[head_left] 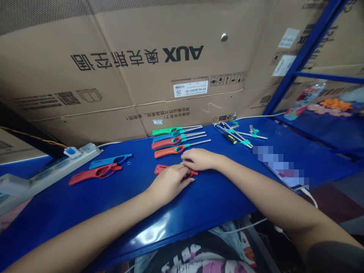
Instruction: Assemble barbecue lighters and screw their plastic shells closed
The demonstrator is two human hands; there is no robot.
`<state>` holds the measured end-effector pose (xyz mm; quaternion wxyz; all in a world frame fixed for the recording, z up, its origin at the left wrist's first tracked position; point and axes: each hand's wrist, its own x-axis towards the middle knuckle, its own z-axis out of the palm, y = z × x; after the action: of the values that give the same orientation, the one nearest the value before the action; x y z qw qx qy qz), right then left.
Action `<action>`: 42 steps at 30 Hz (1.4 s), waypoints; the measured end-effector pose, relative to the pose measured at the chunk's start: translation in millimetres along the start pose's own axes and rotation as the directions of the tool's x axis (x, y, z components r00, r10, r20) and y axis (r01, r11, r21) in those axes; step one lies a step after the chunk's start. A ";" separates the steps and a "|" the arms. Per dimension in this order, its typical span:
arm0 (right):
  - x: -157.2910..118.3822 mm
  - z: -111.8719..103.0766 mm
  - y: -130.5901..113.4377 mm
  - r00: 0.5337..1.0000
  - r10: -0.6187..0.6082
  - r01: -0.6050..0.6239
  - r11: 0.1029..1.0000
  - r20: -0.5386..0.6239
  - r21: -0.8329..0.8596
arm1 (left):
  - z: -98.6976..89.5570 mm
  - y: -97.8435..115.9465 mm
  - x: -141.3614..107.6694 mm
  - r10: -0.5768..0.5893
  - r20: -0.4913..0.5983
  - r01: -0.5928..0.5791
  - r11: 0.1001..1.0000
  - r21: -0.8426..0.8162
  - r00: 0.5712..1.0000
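On the blue table lies a red lighter handle without a metal tube, partly covered by my hands. My left hand rests over its middle, fingers curled around it. Close above the trigger area, the fingers of my right hand are pinched together; what they hold, if anything, is hidden. Behind my hands several stick lighters with metal tubes lie in a row, among them a green lighter and an orange lighter. To the left are a blue lighter handle and another red lighter handle, both without tubes.
A yellow-black screwdriver lies beside loose metal tubes with green ends at the back right. A phone with a cable is near my right forearm. A power strip runs along the left; a cardboard sheet stands behind.
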<state>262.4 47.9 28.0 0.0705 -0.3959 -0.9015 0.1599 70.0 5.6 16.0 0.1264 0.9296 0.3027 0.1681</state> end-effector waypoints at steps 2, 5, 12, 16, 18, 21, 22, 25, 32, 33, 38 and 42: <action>-0.7 -1.2 0.5 1.000 -0.005 0.005 1.000 0.002 0.003 | -3.9 2.4 0.0 -0.020 -0.024 0.018 0.994 -0.109 1.000; -3.4 -5.7 -0.6 1.000 -0.014 0.014 1.000 -0.016 0.008 | -17.8 2.0 -3.0 -0.035 -0.039 0.027 0.978 -0.208 0.999; -15.8 -19.9 -9.8 0.991 -0.076 0.069 0.995 -0.112 -0.065 | -35.4 -30.6 -30.0 -0.053 -0.154 0.048 0.998 -0.038 0.987; -18.7 -20.7 -16.0 0.981 -0.151 0.134 0.982 -0.123 -0.135 | -26.9 -48.5 -47.3 -0.110 -0.169 0.106 0.994 -0.034 0.979; -18.5 -19.9 -20.5 0.975 -0.177 0.150 0.971 -0.135 -0.184 | -23.6 -53.0 -51.2 -0.115 -0.163 0.107 0.993 -0.053 0.980; -18.1 -18.1 -27.6 0.978 -0.181 0.156 0.964 -0.102 -0.217 | -22.6 -56.1 -52.4 -0.112 -0.169 0.102 0.992 -0.070 0.979; -18.1 -17.5 -29.6 0.980 -0.179 0.157 0.963 -0.084 -0.217 | -23.2 -56.6 -52.3 -0.112 -0.175 0.100 0.992 -0.076 0.978; -18.3 -15.8 -33.0 0.985 -0.167 0.156 0.963 -0.033 -0.218 | -25.5 -57.7 -52.6 -0.110 -0.175 0.094 0.990 -0.101 0.978; -18.4 -14.9 -31.0 0.991 -0.118 0.129 0.967 0.064 -0.220 | -26.2 -57.3 -54.6 -0.115 -0.167 0.082 0.979 -0.189 0.979; -18.4 -15.0 -30.5 0.992 -0.104 0.119 0.968 0.075 -0.220 | -25.9 -57.1 -54.6 -0.115 -0.165 0.079 0.974 -0.210 0.980; -17.9 -15.4 -28.7 0.995 -0.041 0.060 0.976 0.096 -0.207 | -25.8 -56.5 -54.1 -0.108 -0.150 0.068 0.967 -0.245 0.983; -17.6 -15.7 -26.8 0.996 -0.044 0.060 0.978 0.083 -0.199 | -31.8 -53.7 -54.7 -0.104 -0.113 0.082 0.979 -0.187 0.988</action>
<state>259.8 21.6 51.9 -0.0010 -0.3709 -0.9251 0.0812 -11.9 18.9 14.0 0.1995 0.8869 0.3365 0.2457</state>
